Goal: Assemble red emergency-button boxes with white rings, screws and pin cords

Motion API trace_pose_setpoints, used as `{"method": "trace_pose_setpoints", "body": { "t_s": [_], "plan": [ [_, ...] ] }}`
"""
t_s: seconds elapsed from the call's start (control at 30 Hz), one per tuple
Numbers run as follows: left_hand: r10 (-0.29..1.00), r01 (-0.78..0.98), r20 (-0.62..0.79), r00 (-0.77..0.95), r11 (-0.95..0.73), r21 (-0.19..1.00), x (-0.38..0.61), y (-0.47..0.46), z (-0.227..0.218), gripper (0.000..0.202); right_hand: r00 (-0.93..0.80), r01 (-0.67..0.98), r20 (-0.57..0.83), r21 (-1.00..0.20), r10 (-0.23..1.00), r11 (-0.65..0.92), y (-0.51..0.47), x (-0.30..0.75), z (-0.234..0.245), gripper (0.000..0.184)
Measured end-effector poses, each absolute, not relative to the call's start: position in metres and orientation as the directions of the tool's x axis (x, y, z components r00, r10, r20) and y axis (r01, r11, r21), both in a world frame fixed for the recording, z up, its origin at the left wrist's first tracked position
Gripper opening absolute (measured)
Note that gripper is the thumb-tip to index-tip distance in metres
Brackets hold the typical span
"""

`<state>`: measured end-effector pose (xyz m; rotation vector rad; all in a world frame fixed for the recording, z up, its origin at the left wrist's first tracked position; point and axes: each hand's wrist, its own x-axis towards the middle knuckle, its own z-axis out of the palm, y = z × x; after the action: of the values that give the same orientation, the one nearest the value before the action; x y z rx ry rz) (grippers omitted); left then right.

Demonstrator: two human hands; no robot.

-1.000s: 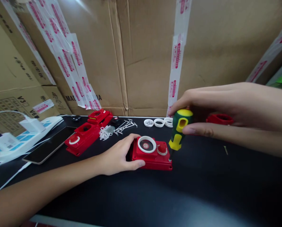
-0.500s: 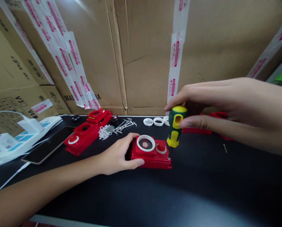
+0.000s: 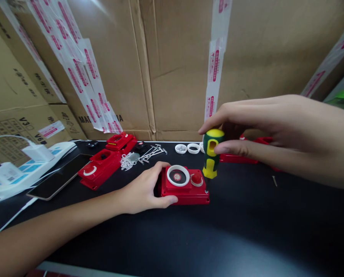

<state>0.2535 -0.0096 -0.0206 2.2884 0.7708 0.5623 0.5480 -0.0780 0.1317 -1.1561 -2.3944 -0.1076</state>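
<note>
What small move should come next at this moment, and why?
Probably a twist of the screwdriver handle while pressing down. The right hand pinches it upright with its tip set at the near right corner of the red box, and the left hand clamps the box's left end against the black table, so the box looks steadied for turning.

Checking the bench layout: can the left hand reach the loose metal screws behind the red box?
Probably yes: only bare black tabletop lies between the left hand and the metal screws, but it holds the red plastic box.
</note>
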Motion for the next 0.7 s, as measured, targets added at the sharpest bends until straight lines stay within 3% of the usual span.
{"method": "trace_pose_setpoints", "body": {
  "t_s": [0.13, 0.37, 0.57, 0.7],
  "plan": [
    [0.658, 0.384, 0.18, 0.731, -0.614, 0.689, 0.2537, -0.0117, -0.0204, 0.068, -0.604, 0.737, 0.402, -0.046, 0.688, 0.674, -0.0775, 0.5463, 0.1338, 0.027],
    [0.623, 0.348, 0.202, 0.756, -0.643, 0.682, 0.2516, -0.0112, -0.0203, 0.072, -0.566, 0.768, 0.388, -0.071, 0.727, 0.636, -0.0721, 0.5544, 0.1322, 0.037],
    [0.616, 0.338, 0.208, 0.759, -0.647, 0.684, 0.2516, -0.0104, -0.0192, 0.063, -0.605, 0.732, 0.395, -0.066, 0.692, 0.678, -0.0717, 0.548, 0.1342, 0.025],
    [0.624, 0.348, 0.194, 0.757, -0.636, 0.688, 0.2517, -0.0111, -0.0175, 0.059, -0.604, 0.746, 0.404, -0.017, 0.687, 0.666, -0.0729, 0.545, 0.1337, 0.031]
  ]
}}
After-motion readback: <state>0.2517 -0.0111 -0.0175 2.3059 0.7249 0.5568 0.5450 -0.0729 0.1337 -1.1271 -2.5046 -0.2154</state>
